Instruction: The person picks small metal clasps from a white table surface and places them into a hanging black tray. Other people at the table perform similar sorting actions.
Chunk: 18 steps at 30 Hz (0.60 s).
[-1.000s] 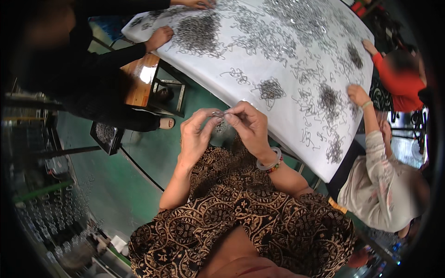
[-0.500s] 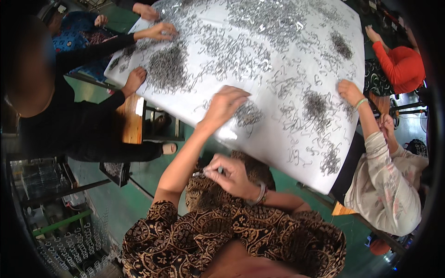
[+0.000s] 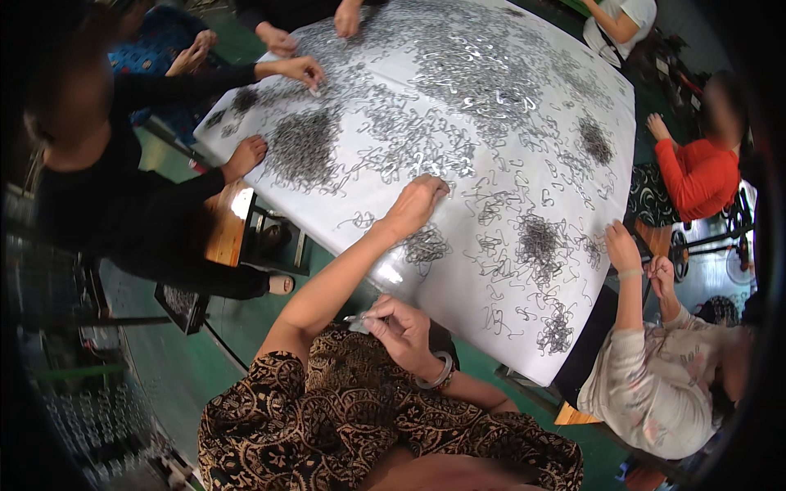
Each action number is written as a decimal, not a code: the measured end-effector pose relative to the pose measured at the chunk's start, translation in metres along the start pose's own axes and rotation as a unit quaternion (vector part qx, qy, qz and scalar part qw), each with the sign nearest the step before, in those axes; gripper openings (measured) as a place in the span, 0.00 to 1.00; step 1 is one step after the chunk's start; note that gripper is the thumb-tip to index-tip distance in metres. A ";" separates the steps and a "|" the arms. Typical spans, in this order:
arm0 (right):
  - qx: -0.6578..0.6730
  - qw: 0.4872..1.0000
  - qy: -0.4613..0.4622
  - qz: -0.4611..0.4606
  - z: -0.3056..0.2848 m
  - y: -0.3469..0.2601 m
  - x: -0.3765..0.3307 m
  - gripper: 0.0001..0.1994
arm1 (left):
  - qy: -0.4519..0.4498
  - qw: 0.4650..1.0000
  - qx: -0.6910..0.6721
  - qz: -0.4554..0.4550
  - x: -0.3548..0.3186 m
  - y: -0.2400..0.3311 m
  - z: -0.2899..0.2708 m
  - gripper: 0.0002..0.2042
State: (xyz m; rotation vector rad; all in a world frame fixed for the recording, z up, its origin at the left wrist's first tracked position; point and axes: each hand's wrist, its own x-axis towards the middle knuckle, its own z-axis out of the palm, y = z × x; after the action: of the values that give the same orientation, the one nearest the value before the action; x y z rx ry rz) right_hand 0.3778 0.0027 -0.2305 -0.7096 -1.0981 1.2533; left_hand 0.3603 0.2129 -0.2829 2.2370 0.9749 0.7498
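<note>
Head view: left hand (image 3: pixel 416 204) is stretched out over the white table (image 3: pixel 573 49), fingers curled down and pinching into loose wire hooks (image 3: pixel 426 244) just in from the near edge. Right hand (image 3: pixel 399 326) sits back by the lap, off the table, pinched on a small bundle of hooks (image 3: pixel 359 321) held between thumb and fingers. More hooks cover the tabletop, dense dark heaps (image 3: pixel 304 149) toward the far-left corner and another heap (image 3: pixel 539 240) near the right edge. Co-workers' hands work the left and right edges. Handling, my read: thin bent metal, light, stiff, springy, tangles easily. Best taken at the straight shank, one at a time; grabbing the curl likely drags neighbours along.
</note>
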 end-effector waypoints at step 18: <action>0.040 0.993 0.107 -0.022 0.040 0.009 0.000 0.02 | 0.225 0.967 -0.115 -0.033 -0.210 0.120 -0.132 0.04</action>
State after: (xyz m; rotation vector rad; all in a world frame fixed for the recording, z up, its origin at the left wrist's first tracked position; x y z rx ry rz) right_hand 0.3371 -0.0011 -0.2240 -0.7364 -0.8780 1.1493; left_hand 0.2034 0.0189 -0.1652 1.8606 1.0977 1.3050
